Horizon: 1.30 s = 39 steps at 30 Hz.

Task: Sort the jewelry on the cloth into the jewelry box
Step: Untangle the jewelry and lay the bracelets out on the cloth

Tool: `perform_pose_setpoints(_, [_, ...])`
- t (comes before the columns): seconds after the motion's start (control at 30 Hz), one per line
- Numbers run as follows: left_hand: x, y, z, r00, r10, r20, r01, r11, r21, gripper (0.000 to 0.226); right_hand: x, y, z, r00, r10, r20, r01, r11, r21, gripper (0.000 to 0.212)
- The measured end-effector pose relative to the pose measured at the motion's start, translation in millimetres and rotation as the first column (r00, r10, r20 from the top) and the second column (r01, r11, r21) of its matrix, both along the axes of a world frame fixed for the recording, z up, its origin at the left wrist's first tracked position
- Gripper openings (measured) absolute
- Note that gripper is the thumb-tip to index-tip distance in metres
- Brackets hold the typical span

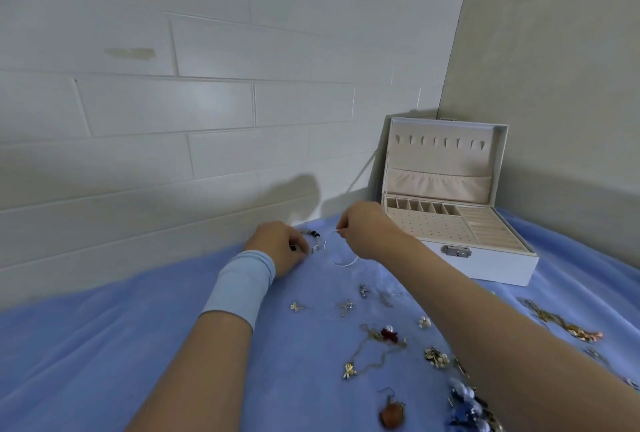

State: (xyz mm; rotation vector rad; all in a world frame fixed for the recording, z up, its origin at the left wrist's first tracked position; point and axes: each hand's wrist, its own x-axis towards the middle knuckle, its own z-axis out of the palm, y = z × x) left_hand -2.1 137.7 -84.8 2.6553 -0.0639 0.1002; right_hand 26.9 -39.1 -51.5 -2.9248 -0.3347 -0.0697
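Pale brick-pattern tiles meet a plain wall in the corner behind a blue cloth (pixel 104 345) that covers the whole surface.

At the cloth's far edge the right hand (pixel 367 231) pinches the top of a thin wire hoop (pixel 341 262) between thumb and fingertip. The loop hangs below the fingers, and whether its lower curve touches the cloth cannot be told. Just to its left, the left hand (pixel 280 248), with a light blue wristband (pixel 242 282) on its wrist, has its fingers curled round a beaded bracelet (pixel 313 236). Dark and clear beads stick out of the grip toward the hoop.

Just right of the right hand, the white jewelry box (pixel 485 267) stands open in the corner with its lid upright. The lid lining shows a row of hooks above a gathered pocket. The tray has small compartments, a perforated panel and ring rolls, and a metal latch (pixel 456 251) sits on the front wall.

More jewelry lies scattered on the cloth nearer the camera, between and under the forearms:
- a small gold charm (pixel 295 307)
- a gold dragonfly pendant (pixel 348 371) on a chain
- a dark red piece (pixel 389 333)
- a pearl cluster (pixel 424 322)
- a gold brooch with pearls (pixel 436 358)
- an orange-brown drop earring (pixel 392 414)
- a heap of blue beads (pixel 467 404)

Well to the right lies a tangle of gold chain (pixel 561 324).
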Motion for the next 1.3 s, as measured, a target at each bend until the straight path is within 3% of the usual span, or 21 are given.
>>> perform_pose_setpoints(0.17, [9, -1, -15, 0.991, 0.09, 0.098, -0.085, 0.995, -0.052, 0.03, 8, 10, -5, 0.994, 0.067, -0.082, -0.077, 0.988, -0.137, 0.042])
perform_pose_setpoints(0.27, [7, -3, -14, 0.987, 0.101, 0.128, -0.103, 0.995, 0.009, 0.026, 12, 8, -16, 0.989, 0.095, -0.109, -0.112, 0.982, -0.154, 0.035])
perform_pose_setpoints(0.4, [4, -8, -5, 0.983, 0.077, 0.164, -0.081, 0.996, 0.021, 0.017, 1, -1, -10, 0.984, 0.112, -0.136, -0.116, 0.993, -0.02, 0.037])
perform_pose_setpoints(0.5, [-1, -25, 6, 0.985, -0.01, 0.173, 0.019, 0.999, -0.049, 0.013, -19, -19, 14, 0.985, 0.159, -0.067, -0.147, 0.977, 0.157, 0.035])
perform_pose_setpoints(0.63, [-19, -66, 25, 0.976, -0.169, 0.135, 0.187, 0.973, -0.135, 0.01, -55, -66, 43, 0.983, 0.182, -0.028, -0.163, 0.929, 0.333, 0.021])
perform_pose_setpoints(0.9, [-58, -145, 23, 0.883, -0.47, -0.01, 0.47, 0.883, -0.003, 0.015, -101, -154, 27, 0.973, 0.134, -0.189, -0.089, 0.969, 0.229, 0.013])
perform_pose_setpoints(1.07, [-70, -161, 8, 0.857, -0.503, -0.11, 0.511, 0.858, 0.057, 0.014, -109, -170, 4, 0.954, 0.133, -0.27, -0.089, 0.981, 0.171, 0.02])
perform_pose_setpoints(1.3, [-73, -169, 8, 0.895, -0.428, -0.125, 0.44, 0.894, 0.082, 0.011, -103, -170, -6, 0.962, 0.148, -0.229, -0.098, 0.972, 0.215, 0.008])
